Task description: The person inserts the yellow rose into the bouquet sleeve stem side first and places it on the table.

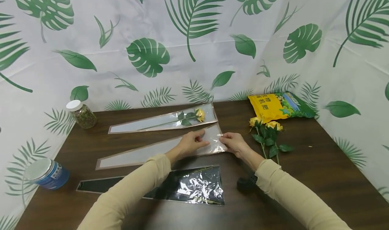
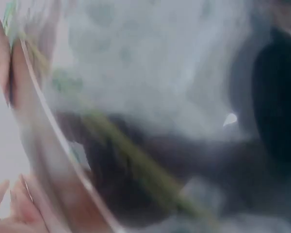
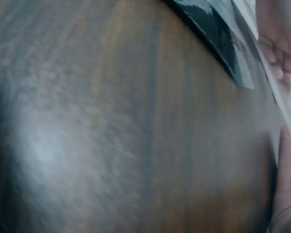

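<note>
A white tapered flower sleeve with a clear border lies slantwise in the middle of the table. My left hand rests on its wider part, thumb and forefinger spread apart. At the sleeve's wide right end, my right hand pinches the edge between thumb and fingers. Behind it lies a second white sleeve with a yellow rose inside. A black sleeve with a shiny clear front lies nearer to me, partly under my left forearm. Both wrist views are blurred.
Loose yellow roses lie right of my right hand, before a yellow fertilizer bag. A black object sits by my right wrist. A jar and a blue can stand along the table's left edge.
</note>
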### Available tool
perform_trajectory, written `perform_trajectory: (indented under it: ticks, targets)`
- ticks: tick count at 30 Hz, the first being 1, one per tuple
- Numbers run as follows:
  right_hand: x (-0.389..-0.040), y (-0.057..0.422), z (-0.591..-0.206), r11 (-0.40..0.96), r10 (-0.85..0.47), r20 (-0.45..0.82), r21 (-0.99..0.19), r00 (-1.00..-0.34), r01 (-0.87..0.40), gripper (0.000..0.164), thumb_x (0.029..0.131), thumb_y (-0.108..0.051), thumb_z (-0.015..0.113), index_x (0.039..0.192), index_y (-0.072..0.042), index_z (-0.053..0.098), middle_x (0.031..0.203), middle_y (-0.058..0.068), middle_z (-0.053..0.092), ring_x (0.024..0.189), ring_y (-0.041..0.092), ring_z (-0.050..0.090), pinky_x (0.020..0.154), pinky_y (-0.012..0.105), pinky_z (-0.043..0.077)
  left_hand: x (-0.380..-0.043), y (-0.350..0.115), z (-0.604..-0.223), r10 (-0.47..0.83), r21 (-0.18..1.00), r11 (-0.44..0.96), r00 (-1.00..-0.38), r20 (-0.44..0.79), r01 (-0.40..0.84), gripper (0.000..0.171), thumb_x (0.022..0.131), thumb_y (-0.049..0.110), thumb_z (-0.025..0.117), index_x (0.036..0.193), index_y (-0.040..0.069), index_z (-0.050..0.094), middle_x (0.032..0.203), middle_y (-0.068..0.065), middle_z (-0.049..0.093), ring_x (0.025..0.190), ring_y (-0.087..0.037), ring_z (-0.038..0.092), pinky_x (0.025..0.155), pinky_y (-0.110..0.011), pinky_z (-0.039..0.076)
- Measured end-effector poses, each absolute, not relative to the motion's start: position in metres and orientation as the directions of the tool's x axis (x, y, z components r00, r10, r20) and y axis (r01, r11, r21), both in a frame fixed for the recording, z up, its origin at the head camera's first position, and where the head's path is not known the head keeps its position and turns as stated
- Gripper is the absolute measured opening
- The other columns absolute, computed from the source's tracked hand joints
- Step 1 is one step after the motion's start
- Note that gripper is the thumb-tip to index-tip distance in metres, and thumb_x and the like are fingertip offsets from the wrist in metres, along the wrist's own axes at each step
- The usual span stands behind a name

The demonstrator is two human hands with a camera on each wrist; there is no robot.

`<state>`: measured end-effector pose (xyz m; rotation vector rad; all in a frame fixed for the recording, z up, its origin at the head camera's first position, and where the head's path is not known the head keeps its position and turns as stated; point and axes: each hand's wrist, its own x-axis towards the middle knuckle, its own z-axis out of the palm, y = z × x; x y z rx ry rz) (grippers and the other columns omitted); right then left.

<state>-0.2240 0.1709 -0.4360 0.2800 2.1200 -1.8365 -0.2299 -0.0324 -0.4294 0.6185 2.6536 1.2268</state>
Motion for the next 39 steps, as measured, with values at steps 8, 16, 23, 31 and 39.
perform_trajectory:
  ticks: [8,16,23,31,39]
  targets:
    - [-0.221,0.165,-0.440,0.063,-0.006,-0.286,-0.956,-0.958,0.285,0.020,0.093,-0.008,0.058,0.100,0.010,0.056,0.072,-0.001,0.058,0.059,0.005,0.058,0.057,0.022,0.053,-0.218,-0.015,-0.432,0.257,0.833,0.512,-0.963,0.087,0.212,0.043,0.082,0.021,0.072,0.119,0.003,0.064,0.097,-0.015,0.068,0.088,-0.025,0.062,0.077,-0.031,0.048]
    - [-0.218,0.162,-0.441,0.029,0.024,-0.245,-0.969,-0.969,0.245,0.010,0.091,-0.006,0.059,0.089,0.003,0.056,0.065,-0.005,0.057,0.056,0.004,0.055,0.053,0.020,0.051,-0.212,-0.003,-0.437,0.131,0.837,0.519,-0.984,0.123,0.173,0.034,0.081,0.025,0.072,0.112,0.010,0.070,0.093,-0.007,0.070,0.087,-0.022,0.062,0.078,-0.033,0.047]
    - [-0.217,0.162,-0.442,0.025,0.015,-0.224,-0.974,-0.974,0.225,0.010,0.091,-0.006,0.059,0.090,0.004,0.057,0.064,-0.005,0.059,0.055,0.005,0.056,0.051,0.020,0.050,-0.208,0.006,-0.439,-0.005,0.834,0.536,-0.987,0.160,0.133,0.027,0.081,0.028,0.072,0.105,0.017,0.073,0.096,-0.002,0.071,0.093,-0.021,0.063,0.082,-0.036,0.046]
    - [-0.218,0.163,-0.441,0.065,0.007,-0.240,-0.969,-0.971,0.240,0.012,0.090,-0.009,0.061,0.087,0.002,0.058,0.061,-0.005,0.059,0.053,0.004,0.053,0.050,0.020,0.050,-0.208,0.009,-0.443,-0.069,0.822,0.551,-0.974,0.218,0.145,0.018,0.080,0.025,0.073,0.097,0.021,0.076,0.090,0.002,0.071,0.073,-0.012,0.062,0.065,-0.025,0.043]
    - [-0.219,0.166,-0.440,-0.001,-0.020,-0.262,-0.965,-0.965,0.262,0.022,0.096,-0.017,0.054,0.089,0.003,0.058,0.067,-0.002,0.058,0.057,0.006,0.059,0.057,0.023,0.054,-0.212,0.008,-0.442,-0.095,0.852,0.507,-0.973,0.210,0.135,0.015,0.081,0.021,0.073,0.095,0.020,0.076,0.094,0.003,0.073,0.073,-0.011,0.061,0.062,-0.021,0.044]
